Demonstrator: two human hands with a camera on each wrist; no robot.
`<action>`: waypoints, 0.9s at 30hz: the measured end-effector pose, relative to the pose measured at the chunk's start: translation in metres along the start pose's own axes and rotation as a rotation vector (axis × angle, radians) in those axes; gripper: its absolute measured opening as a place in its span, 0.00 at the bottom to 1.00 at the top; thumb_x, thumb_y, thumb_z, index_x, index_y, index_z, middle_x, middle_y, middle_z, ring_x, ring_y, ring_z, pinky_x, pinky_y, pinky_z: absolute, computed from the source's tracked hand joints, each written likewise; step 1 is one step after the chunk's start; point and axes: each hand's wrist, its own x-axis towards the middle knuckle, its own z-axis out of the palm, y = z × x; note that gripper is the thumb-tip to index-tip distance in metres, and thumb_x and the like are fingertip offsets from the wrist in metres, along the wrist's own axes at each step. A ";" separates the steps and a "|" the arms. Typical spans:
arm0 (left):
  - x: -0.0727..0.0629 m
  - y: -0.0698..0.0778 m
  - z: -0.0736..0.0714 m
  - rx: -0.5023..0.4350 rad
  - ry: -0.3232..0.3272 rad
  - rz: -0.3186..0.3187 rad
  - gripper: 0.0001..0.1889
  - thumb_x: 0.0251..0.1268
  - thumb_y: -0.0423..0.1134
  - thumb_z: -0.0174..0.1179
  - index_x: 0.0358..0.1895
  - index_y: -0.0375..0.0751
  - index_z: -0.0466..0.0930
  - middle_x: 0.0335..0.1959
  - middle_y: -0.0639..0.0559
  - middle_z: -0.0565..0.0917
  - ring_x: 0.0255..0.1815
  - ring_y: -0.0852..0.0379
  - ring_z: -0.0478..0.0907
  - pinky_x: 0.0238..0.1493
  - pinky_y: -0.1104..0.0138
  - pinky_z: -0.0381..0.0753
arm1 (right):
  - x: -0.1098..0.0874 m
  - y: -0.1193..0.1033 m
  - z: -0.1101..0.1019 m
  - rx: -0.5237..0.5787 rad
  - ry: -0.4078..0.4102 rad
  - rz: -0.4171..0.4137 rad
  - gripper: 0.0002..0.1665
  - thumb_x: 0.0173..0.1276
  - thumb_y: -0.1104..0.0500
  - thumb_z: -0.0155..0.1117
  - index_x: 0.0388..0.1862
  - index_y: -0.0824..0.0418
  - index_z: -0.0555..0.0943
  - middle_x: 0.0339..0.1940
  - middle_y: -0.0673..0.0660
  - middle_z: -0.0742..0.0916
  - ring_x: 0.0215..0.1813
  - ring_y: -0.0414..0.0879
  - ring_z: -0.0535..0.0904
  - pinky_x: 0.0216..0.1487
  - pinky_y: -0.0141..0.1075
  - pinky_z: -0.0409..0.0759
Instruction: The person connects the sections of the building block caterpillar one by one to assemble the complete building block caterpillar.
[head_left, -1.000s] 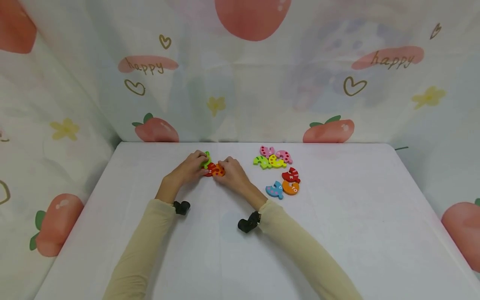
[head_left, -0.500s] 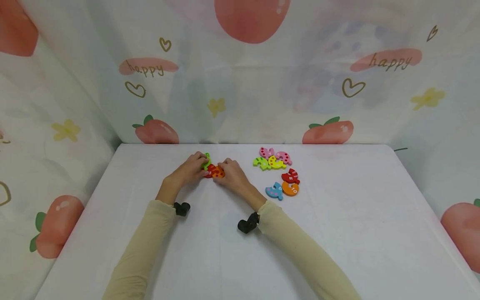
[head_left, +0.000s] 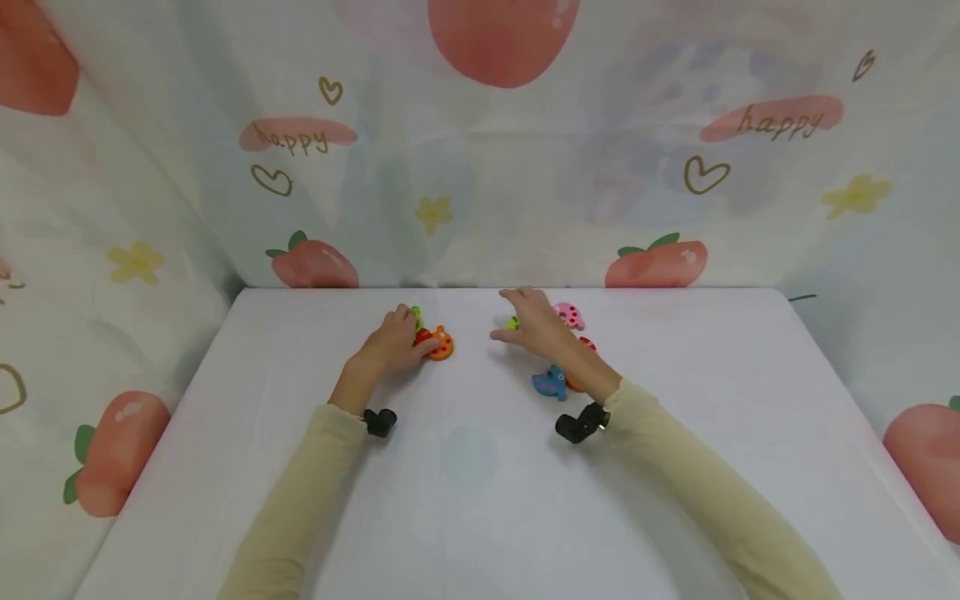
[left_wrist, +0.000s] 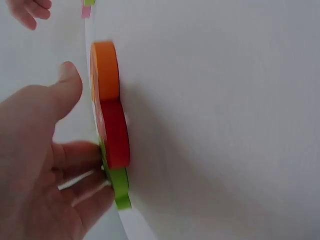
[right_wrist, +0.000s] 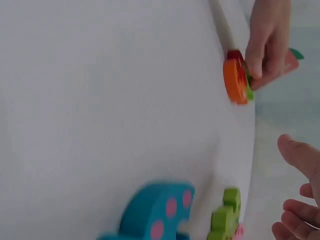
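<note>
My left hand [head_left: 390,340] rests over a small row of flat puzzle pieces at the back left. In the left wrist view its fingers touch a green piece [left_wrist: 120,184], while the thumb stands apart above a red piece [left_wrist: 116,137] and an orange spotted piece [left_wrist: 107,70]. These pieces lie against one another. My right hand [head_left: 540,325], thumb and fingers spread, hovers over the right-hand group and holds nothing. Partly covered beneath it are a light green piece [head_left: 513,322] and a red one [head_left: 588,342]. A pink spotted piece [head_left: 572,315] shows behind.
Nearer the front of the right-hand group lie a blue spotted piece [head_left: 549,383] and an orange piece [head_left: 573,385], half hidden by the right wrist. A white cloth covers the table [head_left: 465,500]. Behind it hangs a patterned curtain [head_left: 480,183].
My right hand has left the orange spotted piece and moved right, over the other group. The left hand has shifted slightly right, its thumb now over the orange and red pieces.
</note>
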 end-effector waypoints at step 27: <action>-0.002 0.010 0.007 0.042 0.024 -0.064 0.43 0.64 0.61 0.58 0.66 0.26 0.58 0.62 0.38 0.64 0.60 0.44 0.64 0.55 0.52 0.79 | -0.002 0.081 -0.039 0.009 -0.062 0.123 0.36 0.69 0.54 0.63 0.72 0.63 0.64 0.69 0.69 0.71 0.69 0.63 0.67 0.66 0.55 0.73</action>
